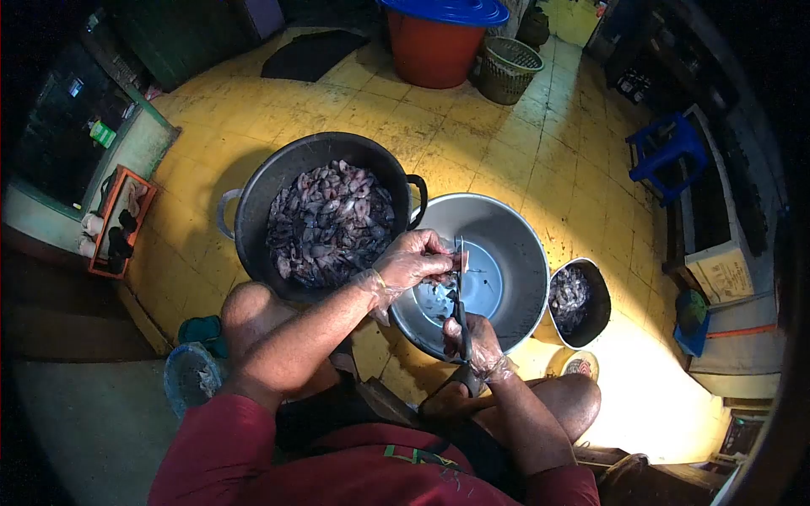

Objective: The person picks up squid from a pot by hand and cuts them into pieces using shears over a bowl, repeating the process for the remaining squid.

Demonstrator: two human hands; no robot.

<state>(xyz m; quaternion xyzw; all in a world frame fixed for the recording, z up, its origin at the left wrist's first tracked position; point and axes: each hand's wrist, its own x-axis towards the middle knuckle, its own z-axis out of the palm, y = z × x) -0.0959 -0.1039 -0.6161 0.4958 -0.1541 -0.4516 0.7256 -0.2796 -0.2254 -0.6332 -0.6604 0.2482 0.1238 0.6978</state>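
Observation:
My left hand [415, 260], in a clear plastic glove, pinches a small pale piece [456, 261] over the grey basin [527, 244]. In my right hand [477, 341], also gloved, are dark scissors [461, 316]; their blades point away from me and meet the piece. The basin holds a little liquid and dark bits. To its left stands a large black tub [261, 181] full of dark, wet pieces that look like squid [329, 219]. A smaller container [599, 308] at the basin's right holds more pale and dark pieces.
A red tub [430, 51] with a blue lid and a woven basket [509, 72] stand at the back. A blue stool [671, 156] is on the right. An orange rack [122, 219] stands left, and a blue bowl [186, 379] is beside my left leg.

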